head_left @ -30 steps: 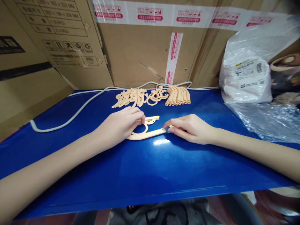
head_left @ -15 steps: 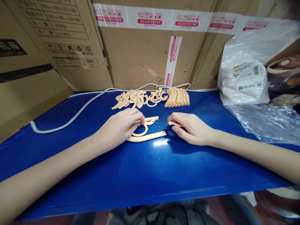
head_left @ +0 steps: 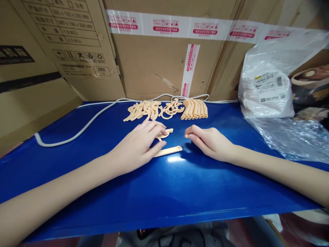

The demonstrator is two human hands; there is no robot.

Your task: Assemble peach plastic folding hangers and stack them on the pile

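My left hand (head_left: 140, 144) is over a group of beige plastic parts, its thumb and index finger spread apart. Beneath it a long beige strip (head_left: 171, 150) with a hole at its end sticks out past the thumb. Another beige part (head_left: 169, 130) shows beyond the fingertips, and the ring-shaped piece beside it is mostly covered by the hand. To the right, my right hand (head_left: 209, 142) pinches a small beige plastic piece (head_left: 186, 136) between thumb and index finger; only its tip shows.
Behind the hands lie a heap of curved beige parts (head_left: 144, 110), some ring-like hooks (head_left: 169, 109) and a neat row of curved tubes (head_left: 194, 109). A white cable (head_left: 88, 125) runs along the back of the blue table (head_left: 144, 195). Cardboard boxes (head_left: 159, 65) and a plastic-wrapped package (head_left: 268, 91) border it.
My left hand has shifted slightly right and its thumb and finger have parted, covering more of the ring piece. The piece in my right hand now shows less. The camera view has tilted slightly.
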